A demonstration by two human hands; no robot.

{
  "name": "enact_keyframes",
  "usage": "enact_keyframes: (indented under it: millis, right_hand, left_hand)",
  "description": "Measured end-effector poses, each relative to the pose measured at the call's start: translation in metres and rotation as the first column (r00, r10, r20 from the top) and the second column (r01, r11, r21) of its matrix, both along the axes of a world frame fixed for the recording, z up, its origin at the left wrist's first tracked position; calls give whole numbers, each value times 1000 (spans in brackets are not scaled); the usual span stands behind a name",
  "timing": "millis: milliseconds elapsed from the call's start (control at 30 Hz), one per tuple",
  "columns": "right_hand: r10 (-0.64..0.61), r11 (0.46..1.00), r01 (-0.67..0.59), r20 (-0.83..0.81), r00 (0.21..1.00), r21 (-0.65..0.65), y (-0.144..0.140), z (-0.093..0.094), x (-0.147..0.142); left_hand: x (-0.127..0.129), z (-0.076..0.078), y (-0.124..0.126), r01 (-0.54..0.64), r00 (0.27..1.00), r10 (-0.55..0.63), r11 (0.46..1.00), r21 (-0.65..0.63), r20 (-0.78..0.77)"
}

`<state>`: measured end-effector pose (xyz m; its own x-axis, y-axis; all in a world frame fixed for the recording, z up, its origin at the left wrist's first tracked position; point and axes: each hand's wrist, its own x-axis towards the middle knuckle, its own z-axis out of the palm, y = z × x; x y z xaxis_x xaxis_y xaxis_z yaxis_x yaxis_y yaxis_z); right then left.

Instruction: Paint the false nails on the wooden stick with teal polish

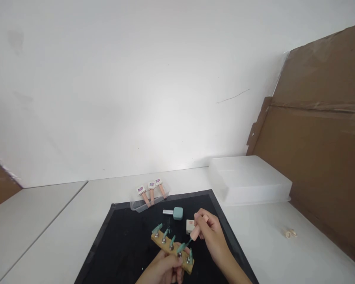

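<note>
Mat (127, 240), black, bears everything. Above its middle the left hand (162, 270) grips the wooden nail stand (172, 246) underneath; stiff and light, seemingly, its teal tips fragile and probably wet. The right hand (211, 232) pinches the pink brush cap (198, 228), slim, best held near its top.

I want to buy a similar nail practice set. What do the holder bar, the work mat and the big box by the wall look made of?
Holder bar: probably unfinished wood, pale tan and matte, with small metal-looking posts.
Work mat: black, dull, no gloss; likely rubber or fabric, hard to tell which.
Big box: translucent, milky white plastic with a lid, by the look of it.
</note>
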<state>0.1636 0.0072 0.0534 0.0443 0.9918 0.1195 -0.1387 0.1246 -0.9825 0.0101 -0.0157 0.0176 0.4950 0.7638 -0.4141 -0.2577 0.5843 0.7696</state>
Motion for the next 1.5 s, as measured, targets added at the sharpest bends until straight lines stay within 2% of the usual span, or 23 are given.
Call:
enact_keyframes:
  millis: [200, 367, 533, 733, 1033, 1200, 1333, 1500]
  right_hand:
    - [-29, 998, 22, -114, 993, -64, 0, 2, 2]
    - [115, 989, -130, -197, 974, -66, -4, 3, 3]
    - [207, 978, -209, -132, 969, -4, -5, 2, 3]
    - [139, 990, -140, -51, 989, -21, -3, 2, 3]
    - [14, 996, -21, -83, 996, -87, 1, 0, 3]
    - [112, 991, -120, -135, 984, -51, -2, 3, 4]
    - [185, 982, -187, -74, 980, -24, -4, 6, 3]
    - [116, 991, -119, -52, 992, -56, -2, 6, 1]
  left_hand:
    - [-1, 1, -1, -5, 1000, 5, 1000, 0, 0]
    - [0, -1, 0, -11, 1000, 11, 1000, -3, 19]
    - [1, 3, 0, 2, 1000, -2, 1000, 0, -1]
    - [1, 3, -1, -9, 1000, 9, 1000, -2, -16]
    - [0, 1, -1, 3, 1000, -4, 1000, -3, -30]
    - [0, 0, -1, 0, 1000, 0, 1000, -8, -23]
    - [1, 3, -1, -5, 999, 5, 1000, -22, -37]
    - [2, 1, -1, -12, 999, 12, 1000, -13, -31]
